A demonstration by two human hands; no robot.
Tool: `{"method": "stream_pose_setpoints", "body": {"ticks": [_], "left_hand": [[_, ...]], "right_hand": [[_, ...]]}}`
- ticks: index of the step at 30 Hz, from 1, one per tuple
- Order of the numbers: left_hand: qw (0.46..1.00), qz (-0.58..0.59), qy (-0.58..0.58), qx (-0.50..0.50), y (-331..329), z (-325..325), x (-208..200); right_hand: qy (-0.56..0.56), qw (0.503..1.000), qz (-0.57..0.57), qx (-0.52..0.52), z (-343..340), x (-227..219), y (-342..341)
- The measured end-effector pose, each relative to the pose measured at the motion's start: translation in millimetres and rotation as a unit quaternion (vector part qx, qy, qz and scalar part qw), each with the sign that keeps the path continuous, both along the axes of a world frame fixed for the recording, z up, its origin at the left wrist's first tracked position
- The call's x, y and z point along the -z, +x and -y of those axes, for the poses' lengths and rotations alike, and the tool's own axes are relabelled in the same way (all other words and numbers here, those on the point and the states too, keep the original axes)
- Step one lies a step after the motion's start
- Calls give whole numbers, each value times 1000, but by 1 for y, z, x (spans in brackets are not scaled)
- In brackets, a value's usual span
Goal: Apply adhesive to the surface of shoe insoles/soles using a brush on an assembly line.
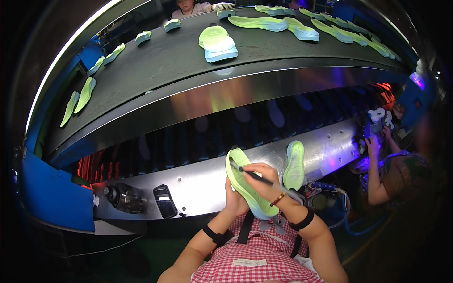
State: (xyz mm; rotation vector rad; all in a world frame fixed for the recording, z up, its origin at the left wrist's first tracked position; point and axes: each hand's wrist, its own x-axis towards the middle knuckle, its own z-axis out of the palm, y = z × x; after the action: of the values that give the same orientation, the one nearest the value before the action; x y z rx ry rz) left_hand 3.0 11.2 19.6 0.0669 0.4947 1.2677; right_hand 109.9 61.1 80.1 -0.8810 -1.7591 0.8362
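My left hand [235,200] grips a pale green shoe sole [239,182] with a light blue heel end, tilted in front of my apron. My right hand [265,187] is closed around a brush [257,177] with a dark handle. Its tip meets the inner face of the sole near the upper end. Just right of my hands, a second green sole [295,165] lies on the metal ledge [203,175], and nothing touches it. My left fingers are partly hidden behind the held sole.
Beyond the ledge runs a dark conveyor belt [155,66] bearing several green-and-blue soles [216,45]. A dark bottle [126,198] and a phone [164,201] rest on the ledge at left. At right are a small container [319,202], a blue hose [358,232] and a co-worker's arms [375,165].
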Motion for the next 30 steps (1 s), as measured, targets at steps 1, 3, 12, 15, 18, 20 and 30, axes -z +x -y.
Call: {"method": "stream_pose_setpoints", "body": {"ticks": [1, 3, 12, 15, 18, 20, 30], "left_hand": [[1000, -4, 21, 2, -2, -1, 5], [997, 2, 72, -5, -18, -6, 8], [992, 51, 112, 33, -28, 8, -20], [991, 68, 116, 20, -12, 3, -38], [987, 107, 121, -25, -17, 1, -37], [984, 50, 167, 35, -23, 0, -37], [973, -62, 208, -84, -27, -3, -57]], "right_hand": [[20, 999, 26, -15, 7, -5, 4], [36, 994, 71, -77, 18, -2, 12], [-190, 973, -71, -109, 28, -46, 47], [-42, 993, -42, -97, 12, -44, 30], [-52, 976, 6, -213, 31, -47, 30], [-91, 956, -31, -278, 31, -49, 36], [-111, 967, -81, -212, 30, -56, 47]]}}
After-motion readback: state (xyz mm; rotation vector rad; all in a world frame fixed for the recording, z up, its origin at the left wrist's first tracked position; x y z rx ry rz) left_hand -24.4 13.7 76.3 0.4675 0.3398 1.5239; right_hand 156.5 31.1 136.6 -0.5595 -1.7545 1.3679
